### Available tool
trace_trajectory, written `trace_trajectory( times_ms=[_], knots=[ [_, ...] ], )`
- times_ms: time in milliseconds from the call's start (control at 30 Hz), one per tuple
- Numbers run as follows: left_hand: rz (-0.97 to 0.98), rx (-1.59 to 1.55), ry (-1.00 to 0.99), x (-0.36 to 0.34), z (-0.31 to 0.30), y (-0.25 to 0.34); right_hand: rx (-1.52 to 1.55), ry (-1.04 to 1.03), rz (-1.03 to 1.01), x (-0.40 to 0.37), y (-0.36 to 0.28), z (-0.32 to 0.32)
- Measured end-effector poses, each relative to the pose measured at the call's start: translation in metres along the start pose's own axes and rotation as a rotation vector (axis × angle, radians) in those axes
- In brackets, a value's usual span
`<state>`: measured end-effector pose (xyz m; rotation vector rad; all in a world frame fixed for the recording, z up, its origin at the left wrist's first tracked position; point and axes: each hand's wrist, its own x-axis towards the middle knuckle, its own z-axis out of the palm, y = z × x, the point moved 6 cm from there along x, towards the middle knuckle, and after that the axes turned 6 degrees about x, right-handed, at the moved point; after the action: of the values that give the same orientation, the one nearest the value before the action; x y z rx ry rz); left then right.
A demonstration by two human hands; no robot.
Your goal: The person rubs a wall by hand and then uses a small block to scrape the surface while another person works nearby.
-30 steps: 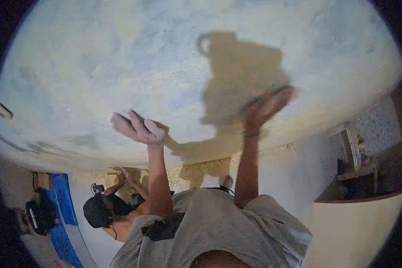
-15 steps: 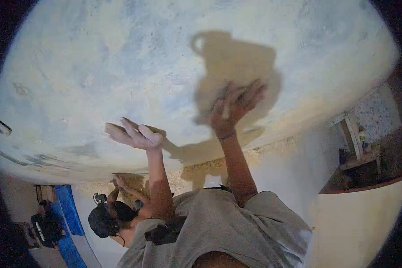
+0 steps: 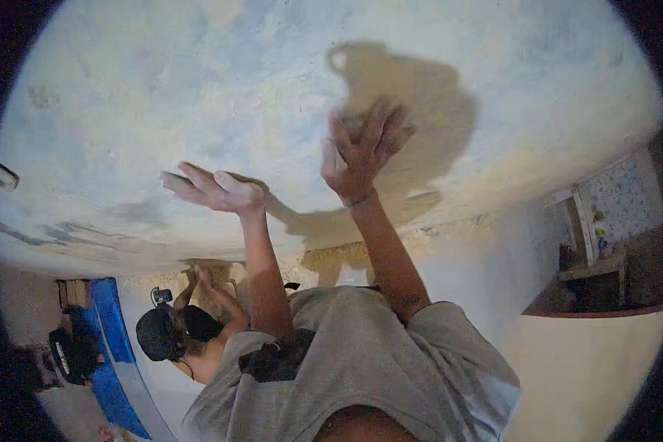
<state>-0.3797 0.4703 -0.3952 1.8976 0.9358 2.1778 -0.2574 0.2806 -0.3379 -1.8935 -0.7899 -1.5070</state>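
Both my arms are raised toward a patchy, worn white-and-blue painted surface (image 3: 272, 66). My left hand (image 3: 217, 193) looks pale and dusty, its fingers stretched out to the left over that surface, with nothing held in it. To its right, my right hand (image 3: 365, 151) has its fingers spread and pointing up, likewise holding nothing. A thin dark band circles the right wrist. Around and above the right hand falls a large brown shadow (image 3: 420, 96) of a head with something looped on it.
At lower left another person (image 3: 162, 331) in a dark cap with a head-mounted device has both arms raised to the same surface. Beyond hangs blue cloth (image 3: 110, 339). A shelf (image 3: 593, 271) with small items stands at right, above a cream panel (image 3: 589, 368).
Both my hands have moved up in the view, the right one also leftward, its fingers more clearly spread. The shadow and surroundings have shifted slightly.
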Motion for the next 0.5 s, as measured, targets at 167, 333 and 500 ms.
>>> trace_trajectory(
  times_ms=[167,333,500],
  knots=[
    [0.019,-0.005,-0.009,0.006,0.0,0.003,0.364,0.187,0.604,-0.139,0.19,0.027],
    [0.03,0.033,0.007,0.008,0.001,0.0,0.118,0.188,0.628,-0.001,0.148,-0.014],
    [0.057,0.057,-0.019,0.004,0.003,-0.009,0.391,0.073,0.298,-0.001,0.097,-0.034]
  ],
)
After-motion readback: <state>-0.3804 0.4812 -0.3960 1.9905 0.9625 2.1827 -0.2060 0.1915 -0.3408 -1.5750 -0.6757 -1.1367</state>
